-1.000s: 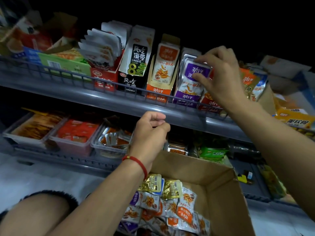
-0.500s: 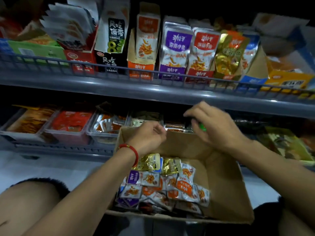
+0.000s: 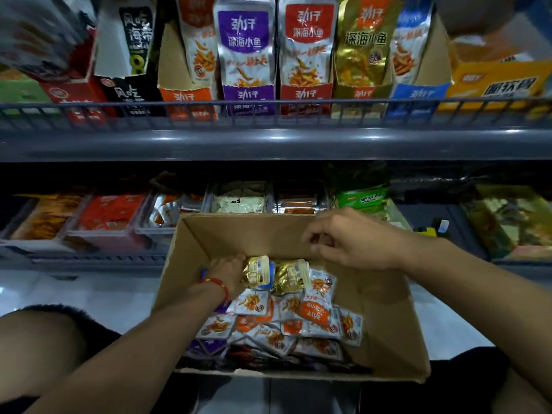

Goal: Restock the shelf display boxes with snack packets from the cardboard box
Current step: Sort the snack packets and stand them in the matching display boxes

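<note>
An open cardboard box (image 3: 385, 321) sits in front of me, holding several snack packets (image 3: 286, 321) in orange, white, purple and gold. My left hand (image 3: 228, 271), with a red cord at the wrist, reaches down into the box's far left and touches a gold packet (image 3: 257, 269); its fingers are hidden under the packet. My right hand (image 3: 348, 242) hovers over the box's far wall with loosely curled fingers and holds nothing. On the upper shelf stand display boxes: orange (image 3: 186, 100), purple (image 3: 248, 97), red (image 3: 306, 97), gold (image 3: 363, 91), blue (image 3: 418, 97).
A grey wire rail (image 3: 274, 107) fronts the upper shelf. The lower shelf holds clear trays (image 3: 113, 222) of red and orange packets, plus a green pack (image 3: 363, 198). White floor tiles lie to either side of the box. My knees frame the bottom corners.
My right hand left the purple display box on the upper shelf and came down over the cardboard box. My left hand dropped into the box onto the gold packet. My view tilted downward.
</note>
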`<state>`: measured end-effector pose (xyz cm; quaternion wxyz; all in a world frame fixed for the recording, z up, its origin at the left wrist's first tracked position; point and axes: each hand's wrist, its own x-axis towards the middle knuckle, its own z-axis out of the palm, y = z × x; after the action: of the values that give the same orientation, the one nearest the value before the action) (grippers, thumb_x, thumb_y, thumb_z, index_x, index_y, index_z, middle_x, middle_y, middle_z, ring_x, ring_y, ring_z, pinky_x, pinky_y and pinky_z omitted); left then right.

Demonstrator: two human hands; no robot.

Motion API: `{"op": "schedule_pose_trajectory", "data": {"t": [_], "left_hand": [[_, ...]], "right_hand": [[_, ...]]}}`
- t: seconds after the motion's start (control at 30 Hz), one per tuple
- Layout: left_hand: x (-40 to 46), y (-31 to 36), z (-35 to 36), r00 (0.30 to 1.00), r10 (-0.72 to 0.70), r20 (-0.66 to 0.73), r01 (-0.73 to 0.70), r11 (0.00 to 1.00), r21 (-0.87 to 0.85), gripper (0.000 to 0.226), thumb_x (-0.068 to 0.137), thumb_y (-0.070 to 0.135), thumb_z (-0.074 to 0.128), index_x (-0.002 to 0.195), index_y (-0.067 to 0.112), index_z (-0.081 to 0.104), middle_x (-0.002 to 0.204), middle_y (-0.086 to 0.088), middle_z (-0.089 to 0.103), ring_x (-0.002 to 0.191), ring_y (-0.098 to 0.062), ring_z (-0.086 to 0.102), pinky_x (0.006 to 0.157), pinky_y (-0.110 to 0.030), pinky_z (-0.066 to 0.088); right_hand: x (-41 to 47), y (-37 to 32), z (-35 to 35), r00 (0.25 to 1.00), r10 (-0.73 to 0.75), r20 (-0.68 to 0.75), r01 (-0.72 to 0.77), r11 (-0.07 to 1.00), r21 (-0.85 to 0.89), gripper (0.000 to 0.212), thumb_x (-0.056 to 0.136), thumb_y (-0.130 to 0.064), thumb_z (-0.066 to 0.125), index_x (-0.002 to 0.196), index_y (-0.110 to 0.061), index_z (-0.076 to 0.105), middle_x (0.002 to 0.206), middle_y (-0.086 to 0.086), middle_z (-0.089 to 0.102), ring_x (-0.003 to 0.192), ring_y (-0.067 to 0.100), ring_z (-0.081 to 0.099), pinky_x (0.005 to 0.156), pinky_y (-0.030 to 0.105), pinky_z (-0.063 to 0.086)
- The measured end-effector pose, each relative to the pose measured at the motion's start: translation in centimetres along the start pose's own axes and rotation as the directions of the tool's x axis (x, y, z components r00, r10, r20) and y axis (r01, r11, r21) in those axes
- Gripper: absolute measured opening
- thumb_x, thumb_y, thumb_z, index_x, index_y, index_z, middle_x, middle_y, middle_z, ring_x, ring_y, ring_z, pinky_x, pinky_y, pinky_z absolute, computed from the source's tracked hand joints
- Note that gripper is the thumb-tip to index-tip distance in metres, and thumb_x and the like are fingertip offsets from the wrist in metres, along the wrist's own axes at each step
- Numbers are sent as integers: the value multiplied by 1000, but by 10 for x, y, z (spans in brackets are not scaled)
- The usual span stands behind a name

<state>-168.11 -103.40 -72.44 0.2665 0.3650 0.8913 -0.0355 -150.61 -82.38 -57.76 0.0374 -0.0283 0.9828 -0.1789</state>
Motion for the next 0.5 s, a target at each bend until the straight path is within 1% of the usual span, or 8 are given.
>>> {"op": "schedule_pose_trajectory", "data": {"t": [0.1, 0.17, 0.23, 0.3, 0.37, 0.43, 0.47, 0.5], "left_hand": [[3, 1, 4, 999, 41, -12, -38, 984, 176, 62, 88, 31, 67, 142, 14, 40, 139, -12, 50, 126, -30, 48, 106, -36, 39], [4, 3, 5, 997, 71, -26, -62, 965, 255, 59, 89, 30, 65, 141, 17, 42, 137, -10, 52, 124, -28, 47, 103, -37, 42], [3, 6, 6, 995, 92, -32, -78, 952, 297, 51, 90, 26, 65, 137, 20, 47, 132, -9, 54, 120, -26, 49, 99, -37, 45], [2, 8, 7, 993, 104, -64, -82, 958, 273, 47, 88, 27, 68, 131, 21, 52, 127, -7, 53, 116, -25, 49, 97, -38, 46], [-2, 10, 3, 991, 111, -81, -91, 973, 211, 44, 83, 27, 73, 122, 22, 53, 123, -5, 52, 113, -24, 49, 95, -38, 46], [-6, 13, -8, 989, 113, -94, -100, 986, 131, 29, 81, 26, 73, 102, 25, 53, 112, -1, 58, 107, -24, 54, 90, -37, 47], [-7, 15, -14, 988, 104, -112, -97, 993, 63, 21, 81, 24, 71, 89, 28, 52, 103, 2, 62, 100, -24, 58, 85, -35, 47], [-9, 18, -20, 988, 88, -129, -96, 994, -54, 23, 80, 19, 71, 78, 27, 49, 92, 5, 63, 92, -22, 62, 78, -33, 48]], "right_hand": [[0, 6, 0, 1000, 10, 27, -10, 1000, 17, 24, 100, -30, 61, 123, -26, 67, 102, -20, 54, 77, -11, 50, 70, 12, 39], [0, 8, -1, 999, 21, 30, -22, 999, 26, 24, 100, -30, 60, 123, -26, 68, 103, -18, 59, 76, -10, 51, 68, 10, 38], [2, 8, -2, 999, 28, 39, -29, 999, 36, 24, 101, -30, 60, 123, -26, 67, 108, -16, 64, 78, -8, 54, 69, 10, 40], [3, 7, -2, 998, 31, 51, -34, 999, 41, 23, 101, -30, 59, 123, -25, 67, 109, -15, 66, 80, -6, 57, 69, 11, 43], [4, 5, -2, 997, 36, 68, -39, 998, 44, 23, 101, -29, 59, 122, -25, 67, 109, -13, 68, 85, -1, 62, 75, 18, 52], [5, 4, 0, 996, 34, 77, -37, 999, 37, 22, 101, -30, 59, 120, -26, 68, 108, -12, 69, 90, 3, 65, 81, 29, 57], [5, 3, 0, 996, 30, 82, -33, 999, 33, 21, 101, -30, 59, 120, -26, 68, 108, -12, 70, 90, 3, 65, 82, 31, 58], [6, 3, 1, 995, 29, 92, -32, 999, 28, 21, 101, -31, 60, 119, -26, 68, 107, -12, 70, 90, 2, 65, 82, 31, 58]]}}
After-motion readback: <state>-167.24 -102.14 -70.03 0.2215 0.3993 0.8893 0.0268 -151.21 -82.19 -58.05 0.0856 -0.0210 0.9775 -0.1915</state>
